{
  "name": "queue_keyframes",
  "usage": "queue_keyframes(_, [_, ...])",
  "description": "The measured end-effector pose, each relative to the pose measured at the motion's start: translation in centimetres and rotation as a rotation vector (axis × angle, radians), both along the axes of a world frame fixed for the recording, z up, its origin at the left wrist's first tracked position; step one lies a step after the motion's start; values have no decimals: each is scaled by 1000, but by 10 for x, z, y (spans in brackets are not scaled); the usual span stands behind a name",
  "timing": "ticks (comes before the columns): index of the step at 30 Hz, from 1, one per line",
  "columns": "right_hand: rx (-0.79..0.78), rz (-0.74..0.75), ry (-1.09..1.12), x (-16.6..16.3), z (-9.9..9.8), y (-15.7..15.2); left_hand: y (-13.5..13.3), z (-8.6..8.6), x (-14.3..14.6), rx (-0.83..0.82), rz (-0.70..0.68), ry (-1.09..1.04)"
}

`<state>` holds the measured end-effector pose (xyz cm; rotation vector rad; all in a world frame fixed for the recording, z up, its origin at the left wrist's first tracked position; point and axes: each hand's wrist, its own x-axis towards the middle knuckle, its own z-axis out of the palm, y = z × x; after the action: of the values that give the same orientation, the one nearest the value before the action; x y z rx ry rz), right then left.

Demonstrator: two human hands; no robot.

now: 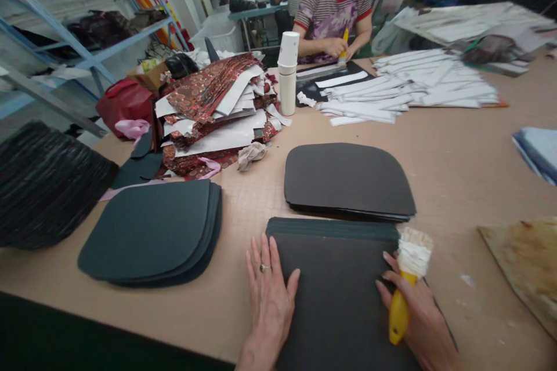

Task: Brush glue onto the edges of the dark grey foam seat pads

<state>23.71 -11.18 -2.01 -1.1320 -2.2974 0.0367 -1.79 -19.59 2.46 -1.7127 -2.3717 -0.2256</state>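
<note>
In front of me lies a stack of dark sheets [331,295], its far edges fanned out in thin layers. My left hand [270,301] rests along the stack's left edge with fingers stretched and a ring on one of them. At the right edge, my right hand [424,313] holds a paintbrush [401,307] with a yellow handle and whitish, caked bristles pointing away from me. Fingertips of that hand also touch the top sheet. Just beyond is a pile of dark rounded panels [348,179]. Another pile of dark green rounded panels [148,232] sits to the left.
A tall black stack [47,185] stands far left. Patterned red scraps [213,98] are heaped beside white cups [288,75]. White strips [404,87] spread across the back. Opposite, a co-worker [333,17] holds a yellow-handled brush. A stained board [526,266] lies at right.
</note>
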Motion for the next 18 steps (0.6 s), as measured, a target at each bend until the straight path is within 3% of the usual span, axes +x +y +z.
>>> queue_keyframes(4, [-79, 9, 71, -21, 11, -1, 27, 9, 31, -43, -225, -86])
queue_keyframes(7, [-119, 76, 89, -41, 14, 5, 42, 6, 48, -115, -372, -177])
queue_keyframes(10, [-148, 80, 81, -38, 7, 17, 48, 1, 52, -169, -368, -250])
queue_keyframes(15, [-52, -147, 103, 2, -14, 24, 45, 4, 54, -217, -340, -331])
queue_keyframes(18, [-66, -106, 93, 3, -26, 19, 43, 9, 55, -208, -358, -379])
